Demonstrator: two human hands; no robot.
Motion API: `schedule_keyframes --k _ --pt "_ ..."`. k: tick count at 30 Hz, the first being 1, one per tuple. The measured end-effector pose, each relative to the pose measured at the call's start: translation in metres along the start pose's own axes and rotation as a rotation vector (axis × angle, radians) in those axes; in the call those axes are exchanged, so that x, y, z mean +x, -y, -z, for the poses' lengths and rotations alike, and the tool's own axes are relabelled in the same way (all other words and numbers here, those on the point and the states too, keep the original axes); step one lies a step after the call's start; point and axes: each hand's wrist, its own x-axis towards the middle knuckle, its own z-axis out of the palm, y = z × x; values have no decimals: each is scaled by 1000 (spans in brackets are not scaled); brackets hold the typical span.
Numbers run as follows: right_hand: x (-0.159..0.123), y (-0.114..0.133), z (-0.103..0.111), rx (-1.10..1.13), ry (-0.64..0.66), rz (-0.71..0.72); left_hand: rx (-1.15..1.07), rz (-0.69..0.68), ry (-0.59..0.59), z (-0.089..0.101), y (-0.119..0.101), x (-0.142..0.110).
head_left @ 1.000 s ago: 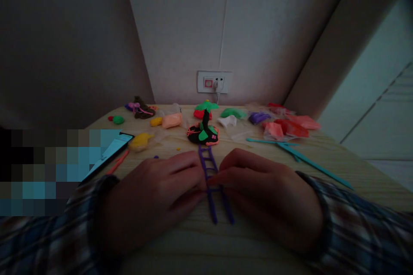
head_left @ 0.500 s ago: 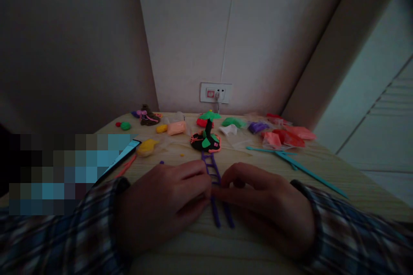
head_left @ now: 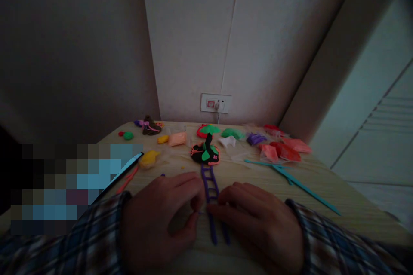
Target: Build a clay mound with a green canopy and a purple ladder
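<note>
A purple clay ladder (head_left: 210,189) lies flat on the wooden table (head_left: 322,206), running from my hands toward a black clay base with green leaves and a stem (head_left: 205,152). My left hand (head_left: 161,219) rests on the table left of the ladder, thumb and fingers curled, pinching at the ladder's left rail. My right hand (head_left: 258,223) lies on the right side, fingers pressed together against the right rail. The lower end of the ladder shows between the two hands.
Clay lumps and bags lie at the back: yellow (head_left: 148,159), orange (head_left: 177,139), green (head_left: 232,133), purple (head_left: 256,139), red (head_left: 284,150). Teal modelling tools (head_left: 290,178) lie at the right. A phone (head_left: 124,169) sits left. A wall socket (head_left: 215,103) is behind.
The view has tilted up, so everything sits lower in the picture. My left fingers have curled more into a pinch at the ladder; both hands stay on it.
</note>
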Motion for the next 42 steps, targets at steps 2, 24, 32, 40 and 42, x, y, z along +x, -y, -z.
schedule_keyframes --k 2,24,32,40,42 --pt "-1 0 -4 19 -23 -7 -37 21 -5 0 1 0" --pt "-6 -12 3 54 12 -152 -116 -51 17 -2 12 1" --pt "-5 -5 6 47 -52 -176 -111 -77 14 -4 6 6" --pt "-6 -3 9 4 -57 -83 -126 -67 34 -5 6 11" --pt "-6 -3 9 -3 -67 -81 -127 -65 43 -6 7 11"
